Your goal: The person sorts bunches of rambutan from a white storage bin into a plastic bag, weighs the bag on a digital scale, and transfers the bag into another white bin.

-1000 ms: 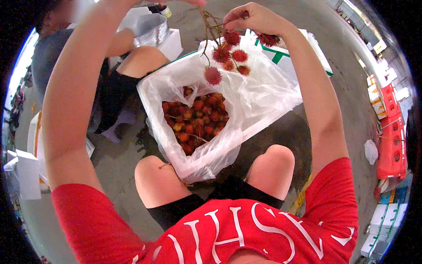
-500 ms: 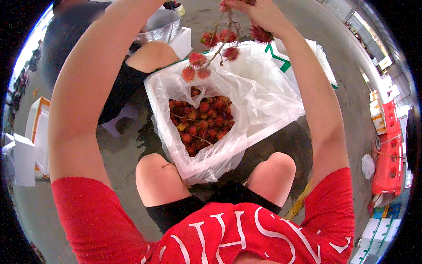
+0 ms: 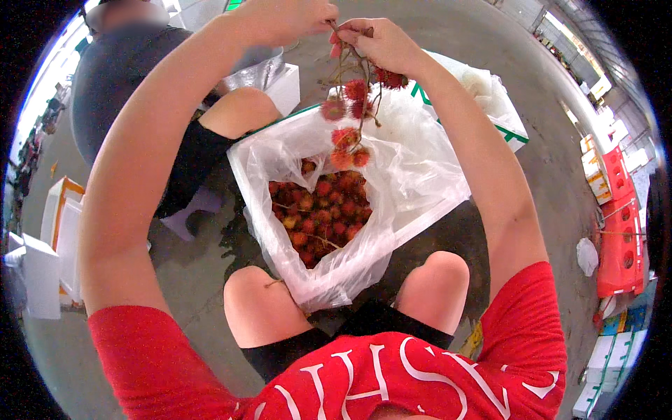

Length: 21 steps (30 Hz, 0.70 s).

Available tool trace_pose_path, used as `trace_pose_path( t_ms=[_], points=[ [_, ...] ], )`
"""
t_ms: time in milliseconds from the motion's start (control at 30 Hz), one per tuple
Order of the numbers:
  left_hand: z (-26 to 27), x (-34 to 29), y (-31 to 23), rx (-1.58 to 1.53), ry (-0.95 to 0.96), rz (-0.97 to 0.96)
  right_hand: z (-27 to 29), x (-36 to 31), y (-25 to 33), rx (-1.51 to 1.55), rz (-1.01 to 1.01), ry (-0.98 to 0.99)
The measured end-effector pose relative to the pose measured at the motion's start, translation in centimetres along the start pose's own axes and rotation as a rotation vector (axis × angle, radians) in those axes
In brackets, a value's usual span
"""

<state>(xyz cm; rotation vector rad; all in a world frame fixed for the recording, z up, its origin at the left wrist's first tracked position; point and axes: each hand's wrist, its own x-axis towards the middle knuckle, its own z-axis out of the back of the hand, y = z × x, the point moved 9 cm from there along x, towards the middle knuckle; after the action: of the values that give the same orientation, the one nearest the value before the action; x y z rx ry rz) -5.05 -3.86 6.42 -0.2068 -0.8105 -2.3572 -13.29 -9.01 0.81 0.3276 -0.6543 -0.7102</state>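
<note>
Above the far side of a white foam box, my right hand [image 3: 380, 45] is closed on the stems of a rambutan bunch [image 3: 357, 91]. Red hairy fruits dangle on thin brown twigs below it. At the top end of those stems my left hand [image 3: 304, 17] has its fingers pinched, apparently on a stem; its fingertips almost meet the right hand. Loose rambutans [image 3: 322, 217] fill the left part of the foam box [image 3: 241, 168], framed by a crumpled clear plastic liner [image 3: 420, 157]. The lowest hanging fruits are over the liner.
The box stands just beyond my knees. A person [image 3: 126, 70] in dark clothes sits at the far left, near a silver-lined white box [image 3: 283, 87]. White foam pieces [image 3: 38, 273] stand left. Red plastic barriers [image 3: 621, 238] and stacked white boxes [image 3: 609, 371] line the right.
Both hands have come down and closer together. The rambutan bunch now hangs straighter and further right, lower over the box. The whole view has shifted slightly.
</note>
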Motion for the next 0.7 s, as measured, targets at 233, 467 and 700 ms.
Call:
trace_pose_path(
  t_ms=[233,467,700],
  points=[
    [-1.2,-0.6,0.5,0.119,0.053,0.06,-1.7,0.6,-0.8,-0.002,0.018,0.12],
    [-3.5,-1.0,0.2,0.115,0.064,0.108,-1.3,0.6,-1.3,-0.273,-0.007,-0.073],
    [-6.0,-0.6,0.0,0.049,-0.067,0.311,-1.1,-0.4,-1.7,-0.445,-0.14,-0.163]
  ],
)
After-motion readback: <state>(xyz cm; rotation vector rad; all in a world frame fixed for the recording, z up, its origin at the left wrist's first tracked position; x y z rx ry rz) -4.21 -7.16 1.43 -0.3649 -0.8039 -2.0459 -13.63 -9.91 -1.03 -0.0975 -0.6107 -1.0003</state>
